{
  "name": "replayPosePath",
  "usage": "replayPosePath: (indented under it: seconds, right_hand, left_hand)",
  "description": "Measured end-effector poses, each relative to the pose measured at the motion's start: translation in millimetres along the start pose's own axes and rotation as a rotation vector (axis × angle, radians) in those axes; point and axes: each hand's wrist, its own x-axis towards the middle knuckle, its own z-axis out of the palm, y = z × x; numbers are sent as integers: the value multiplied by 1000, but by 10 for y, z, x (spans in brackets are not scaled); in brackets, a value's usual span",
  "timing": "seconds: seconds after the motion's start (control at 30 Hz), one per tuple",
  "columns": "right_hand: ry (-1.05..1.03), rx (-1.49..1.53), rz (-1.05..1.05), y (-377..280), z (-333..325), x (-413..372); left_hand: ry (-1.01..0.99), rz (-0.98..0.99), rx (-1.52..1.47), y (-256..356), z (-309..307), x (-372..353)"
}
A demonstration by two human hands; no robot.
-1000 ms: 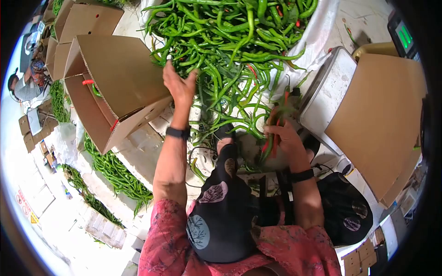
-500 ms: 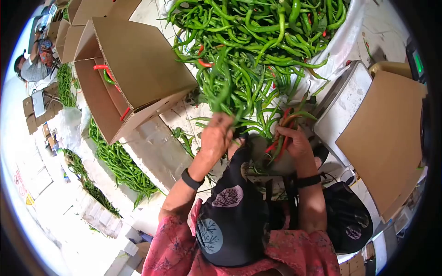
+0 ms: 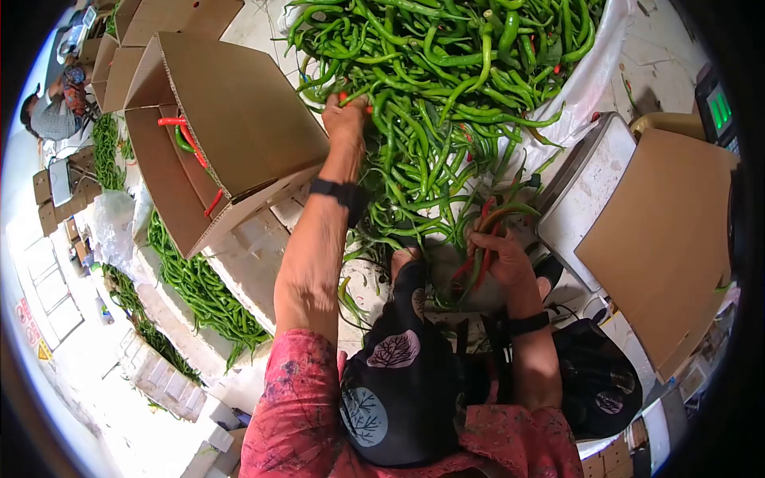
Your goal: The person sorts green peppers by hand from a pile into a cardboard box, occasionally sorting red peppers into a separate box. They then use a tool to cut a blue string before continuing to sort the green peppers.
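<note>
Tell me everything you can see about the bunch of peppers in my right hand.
The bunch of peppers mixes red and green ones, long, slim and smooth-looking, some of them curved. Your right hand holds it around the middle, so ends stick out above and below the fingers. The peppers point different ways rather than lying neatly parallel. It's in front of you, near the close side of the big green pepper heap. Your fingers hide part, so I can't count them.
</note>
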Motion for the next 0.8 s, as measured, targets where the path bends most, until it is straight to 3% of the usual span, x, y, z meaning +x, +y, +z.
replayPosePath:
  seconds: [0.03, 0.1, 0.2, 0.27, 0.3, 0.33, 0.37, 0.43, 0.5, 0.6, 0.7, 0.77, 0.8]
  right_hand:
    - [3, 4, -3, -38, 14, 1]
    - [-21, -46, 21, -88, 42, -40]
    - [-52, -6, -17, -145, 160, -43]
    - [-119, 24, -37, -171, 255, -66]
    - [-182, 50, -60, -191, 305, -82]
    - [-180, 50, -62, -214, 400, -101]
    - [-175, 83, -54, -224, 524, -120]
    - [-173, 115, -37, -148, 645, -175]
    - [-123, 71, -140, -73, 706, -204]
    - [-229, 122, -246, -34, 902, -237]
    - [-374, 193, -276, -153, 1133, -373]
    - [-404, -192, -396, -255, 1249, -449]
    - [-446, -32, -512, -249, 1326, -468]
  left_hand:
    - [-1, 180, -68, 251, 65, -172]
    - [154, 493, 331, 822, -33, -797]
    - [176, 506, 283, 1006, -257, -1385]
    - [-115, 298, -97, 943, -341, -1655]
    - [-210, 104, -114, 952, -370, -1789]
    - [-284, 69, -100, 879, -360, -1927]
    - [-411, 148, 94, 746, -389, -2019]
    - [-641, 52, 117, 646, -238, -2261]
    - [-701, 249, 88, 667, -85, -2458]
    - [-588, 81, 105, 718, -83, -2376]
    - [-706, 203, 186, 1037, -221, -2255]
    - [-553, 509, 322, 1249, -301, -2247]
    - [-451, 490, 402, 1476, -460, -2220]
